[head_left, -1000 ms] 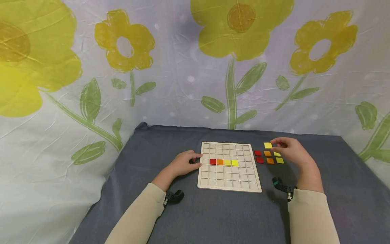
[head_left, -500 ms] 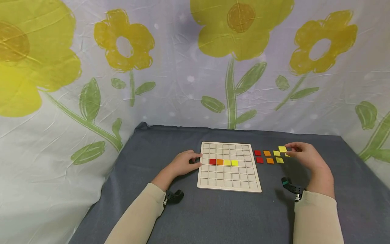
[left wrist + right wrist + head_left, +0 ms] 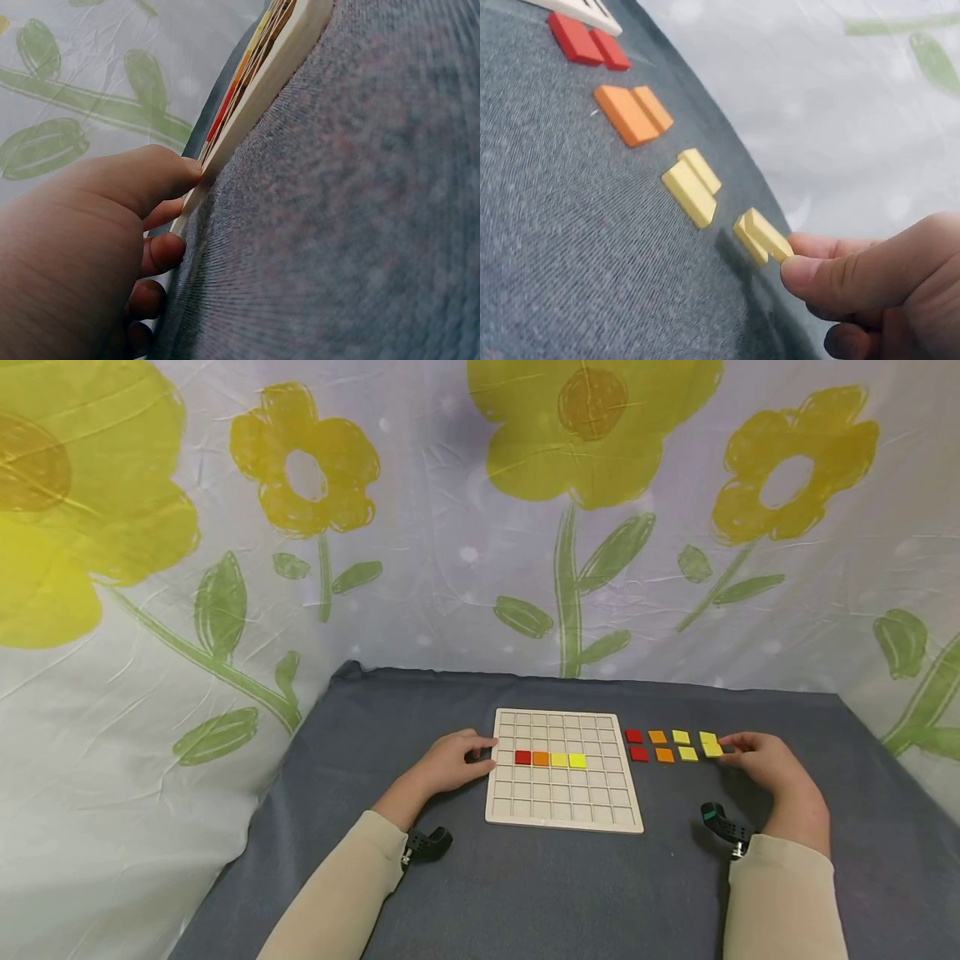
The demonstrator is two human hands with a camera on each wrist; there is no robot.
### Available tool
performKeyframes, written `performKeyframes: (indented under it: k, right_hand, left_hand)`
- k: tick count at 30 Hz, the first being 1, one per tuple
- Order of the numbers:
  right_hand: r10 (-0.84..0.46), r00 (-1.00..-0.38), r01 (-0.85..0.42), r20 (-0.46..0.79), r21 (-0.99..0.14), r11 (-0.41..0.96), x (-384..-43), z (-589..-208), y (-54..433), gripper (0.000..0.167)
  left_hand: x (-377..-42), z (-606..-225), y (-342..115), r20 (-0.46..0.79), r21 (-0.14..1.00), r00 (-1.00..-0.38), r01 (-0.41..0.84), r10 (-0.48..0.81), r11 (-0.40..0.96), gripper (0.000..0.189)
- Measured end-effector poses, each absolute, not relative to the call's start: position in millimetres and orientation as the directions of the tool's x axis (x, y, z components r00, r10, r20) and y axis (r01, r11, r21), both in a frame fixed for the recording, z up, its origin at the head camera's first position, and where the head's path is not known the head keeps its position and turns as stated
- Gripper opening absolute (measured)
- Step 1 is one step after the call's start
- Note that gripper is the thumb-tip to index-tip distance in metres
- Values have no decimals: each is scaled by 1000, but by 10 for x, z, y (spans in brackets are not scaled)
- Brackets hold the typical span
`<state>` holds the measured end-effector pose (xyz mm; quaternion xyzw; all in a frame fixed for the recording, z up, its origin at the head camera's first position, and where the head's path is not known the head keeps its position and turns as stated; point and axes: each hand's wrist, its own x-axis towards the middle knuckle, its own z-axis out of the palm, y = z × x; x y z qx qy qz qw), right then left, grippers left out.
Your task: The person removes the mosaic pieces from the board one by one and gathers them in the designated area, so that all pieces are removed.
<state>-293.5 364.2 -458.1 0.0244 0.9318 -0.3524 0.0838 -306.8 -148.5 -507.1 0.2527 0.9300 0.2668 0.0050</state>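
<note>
My right hand (image 3: 767, 762) pinches a yellow square tile (image 3: 769, 235) between thumb and fingers. In the right wrist view this tile is tilted just above another yellow tile (image 3: 744, 238) and overlaps it. My left hand (image 3: 448, 762) touches the left edge of a pale wooden grid board (image 3: 525, 819), fingertips and thumb right at the rim. On the board lie a red tile (image 3: 522, 757), an orange tile (image 3: 541, 758) and two yellow tiles (image 3: 567, 760), side by side in one row.
Right of the board, in pairs, lie two red tiles (image 3: 638, 754), two orange tiles (image 3: 664, 755) and two yellow tiles (image 3: 687, 753). A dark grey cloth (image 3: 585, 893) covers the table. Behind it hangs a flower-printed curtain (image 3: 442, 610).
My right hand has carried the yellow tile rightward and toward me, past the other yellow tiles, and lowered it close to the rightmost one. The left hand stays at the board's edge.
</note>
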Motion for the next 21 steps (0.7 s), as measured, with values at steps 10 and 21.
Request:
performKeyframes:
  k: [10,21]
  right_hand:
    - [34,-974,174,-224,-644,745,-2957,-4647,3655,44]
    - [19,-986,128,-165,-680,722,-2908,-4535,3573,45]
  left_hand:
    - [-3072,-5073,-1482,115,491,-877,459,467,740,47]
    - [-3061,-5057,-1480,118,500,-872,465,474,731,46]
